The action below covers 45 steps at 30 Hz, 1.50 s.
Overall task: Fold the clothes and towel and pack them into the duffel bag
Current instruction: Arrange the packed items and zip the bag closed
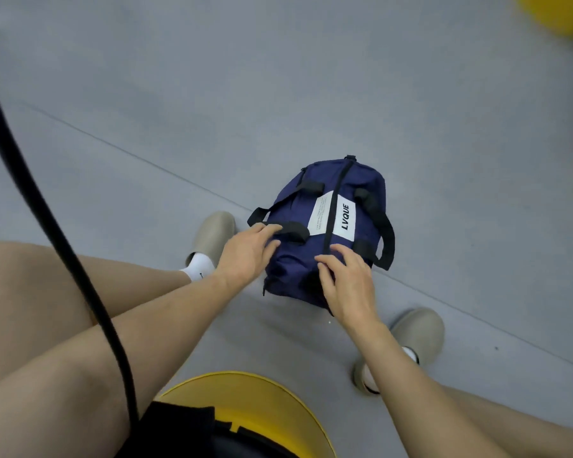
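Navy duffel bag, zipped, lies beneath the fingers. Left hand and right hand touch it, fingers loosely spread.

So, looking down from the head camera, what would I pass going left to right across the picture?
Black cable → left-foot slipper → duffel bag → right-foot slipper.
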### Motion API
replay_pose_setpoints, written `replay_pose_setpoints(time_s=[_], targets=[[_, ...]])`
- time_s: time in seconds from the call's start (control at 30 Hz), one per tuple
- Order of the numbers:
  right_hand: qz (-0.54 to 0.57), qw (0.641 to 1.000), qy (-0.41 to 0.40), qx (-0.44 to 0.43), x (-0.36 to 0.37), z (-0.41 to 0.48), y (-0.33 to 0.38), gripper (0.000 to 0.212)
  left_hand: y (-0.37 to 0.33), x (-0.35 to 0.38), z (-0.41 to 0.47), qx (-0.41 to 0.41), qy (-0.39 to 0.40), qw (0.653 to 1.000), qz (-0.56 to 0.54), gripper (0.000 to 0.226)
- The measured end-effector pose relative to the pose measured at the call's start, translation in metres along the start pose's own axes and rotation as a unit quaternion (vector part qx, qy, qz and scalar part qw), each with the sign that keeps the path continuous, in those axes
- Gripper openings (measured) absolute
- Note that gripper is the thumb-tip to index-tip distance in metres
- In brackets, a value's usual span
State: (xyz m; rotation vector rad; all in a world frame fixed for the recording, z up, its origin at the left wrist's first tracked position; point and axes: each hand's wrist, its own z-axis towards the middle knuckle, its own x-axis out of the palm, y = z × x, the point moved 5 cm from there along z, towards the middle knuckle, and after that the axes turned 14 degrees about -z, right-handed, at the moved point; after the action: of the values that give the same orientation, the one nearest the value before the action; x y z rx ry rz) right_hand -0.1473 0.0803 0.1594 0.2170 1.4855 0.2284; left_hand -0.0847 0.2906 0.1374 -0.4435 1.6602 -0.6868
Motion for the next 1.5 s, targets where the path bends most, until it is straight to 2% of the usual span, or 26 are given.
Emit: replay_pose_setpoints(time_s=[0.13, 0.23, 0.3, 0.4, 0.53, 0.63, 0.73, 0.83, 0.93, 1.0, 1.03, 1.1, 1.13, 1.17, 1.2, 1.23, 1.27, 1.3, 1.37, 1.4, 1.47, 1.5], targets=[[0.044, 0.99, 0.003, 0.13, -0.021, -0.003, -0.062, 0.023, -0.058, 0.004, 0.018, 0.063, 0.009, 0.998, 0.001, 0.031], [0.071, 0.965, 0.07, 0.243, -0.016, -0.02, -0.109, 0.028, -0.097, 0.028, 0.03, 0.095, 0.056, 0.994, 0.019, 0.034], [0.099, 0.944, 0.127, 0.287, -0.003, -0.036, -0.131, 0.03, -0.12, 0.049, 0.036, 0.116, 0.092, 0.988, 0.037, 0.037], [0.153, 0.922, 0.194, 0.3, 0.017, -0.053, -0.143, 0.032, -0.147, 0.081, 0.043, 0.138, 0.132, 0.979, 0.07, 0.04], [0.23, 0.905, 0.235, 0.269, 0.03, -0.05, -0.134, 0.038, -0.167, 0.116, 0.052, 0.205, 0.16, 0.951, 0.167, 0.056], [0.236, 0.91, 0.239, 0.243, 0.035, -0.042, -0.125, 0.044, -0.163, 0.128, 0.061, 0.168, 0.182, 0.937, 0.246, 0.059], [0.215, 0.923, 0.229, 0.221, 0.036, -0.036, -0.121, 0.037, -0.155, 0.126, 0.065, 0.143, 0.168, 0.954, 0.203, 0.049], [0.216, 0.927, 0.217, 0.218, 0.038, -0.033, -0.12, 0.027, -0.157, 0.104, 0.062, 0.06, 0.047, 0.997, 0.004, 0.045], [0.207, 0.935, 0.198, 0.209, 0.035, -0.028, -0.111, 0.019, -0.158, 0.073, 0.053, -0.086, -0.1, 0.981, -0.143, 0.039], [0.19, 0.945, 0.179, 0.199, 0.03, -0.025, -0.106, 0.014, -0.133, 0.058, 0.047, -0.204, -0.181, 0.944, -0.187, 0.036], [0.175, 0.95, 0.177, 0.189, 0.027, -0.025, -0.105, 0.011, -0.116, 0.05, 0.042, -0.277, -0.221, 0.907, -0.225, 0.038], [0.132, 0.961, 0.184, 0.16, 0.023, -0.026, -0.102, 0.009, -0.084, 0.043, 0.029, -0.4, -0.232, 0.829, -0.315, 0.049], [0.109, 0.965, 0.187, 0.147, 0.022, -0.027, -0.101, 0.011, -0.074, 0.042, 0.021, -0.43, -0.213, 0.811, -0.336, 0.055], [0.092, 0.968, 0.184, 0.14, 0.021, -0.029, -0.101, 0.012, -0.072, 0.04, 0.013, -0.427, -0.179, 0.831, -0.309, 0.057], [0.08, 0.971, 0.179, 0.137, 0.02, -0.03, -0.102, 0.013, -0.074, 0.036, 0.008, -0.381, -0.143, 0.885, -0.228, 0.056], [0.07, 0.973, 0.172, 0.135, 0.018, -0.03, -0.103, 0.012, -0.08, 0.036, 0.005, -0.306, -0.114, 0.936, -0.131, 0.051], [0.061, 0.976, 0.164, 0.13, 0.016, -0.029, -0.103, 0.012, -0.093, 0.039, 0.0, -0.216, -0.093, 0.97, -0.062, 0.042], [0.051, 0.979, 0.154, 0.122, 0.014, -0.027, -0.103, 0.012, -0.109, 0.042, -0.004, -0.127, -0.066, 0.989, -0.025, 0.033], [0.032, 0.986, 0.125, 0.109, 0.008, -0.024, -0.103, 0.013, -0.138, 0.057, -0.01, 0.008, 0.005, 0.999, 0.033, 0.02], [0.025, 0.987, 0.114, 0.107, 0.005, -0.024, -0.102, 0.014, -0.145, 0.069, -0.012, 0.049, 0.053, 0.994, 0.085, 0.023], [0.02, 0.989, 0.099, 0.105, 0.001, -0.025, -0.101, 0.016, -0.155, 0.089, -0.018, 0.099, 0.133, 0.969, 0.181, 0.036], [0.018, 0.99, 0.097, 0.105, 0.0, -0.025, -0.1, 0.017, -0.155, 0.095, -0.02, 0.101, 0.149, 0.962, 0.206, 0.041]])
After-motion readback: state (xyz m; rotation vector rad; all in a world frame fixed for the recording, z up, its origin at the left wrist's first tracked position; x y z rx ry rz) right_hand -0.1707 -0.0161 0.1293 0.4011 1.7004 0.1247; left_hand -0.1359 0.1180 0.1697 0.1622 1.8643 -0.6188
